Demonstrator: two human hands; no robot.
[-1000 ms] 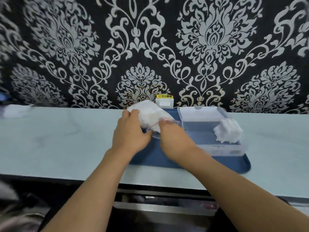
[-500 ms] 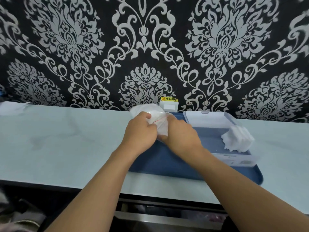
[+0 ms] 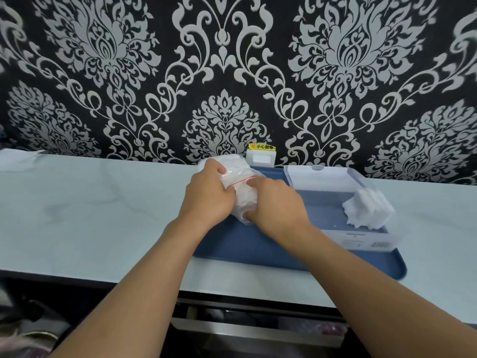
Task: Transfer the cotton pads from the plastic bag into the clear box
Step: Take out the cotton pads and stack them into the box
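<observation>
A clear plastic bag point(image 3: 240, 184) with a red zip line, stuffed with white cotton pads, is held over the left end of a blue tray point(image 3: 258, 251). My left hand point(image 3: 209, 195) grips the bag's left side near the zip. My right hand point(image 3: 276, 202) grips its right side and lower end. The clear box point(image 3: 361, 239) stands open on the tray's right half, lid tipped back. A stack of white cotton pads point(image 3: 366, 208) rests inside the box at its right end.
The tray sits on a pale marble-look counter point(image 3: 90, 210) against a black and silver patterned wall. A white wall socket with a yellow label point(image 3: 260, 156) is just behind the bag. A white object point(image 3: 15, 158) lies at the far left. An open drawer point(image 3: 258, 326) shows below the counter edge.
Both hands have closed in on the bag, and the right hand has shifted from its mouth to its lower right side. The bag is more crumpled between them.
</observation>
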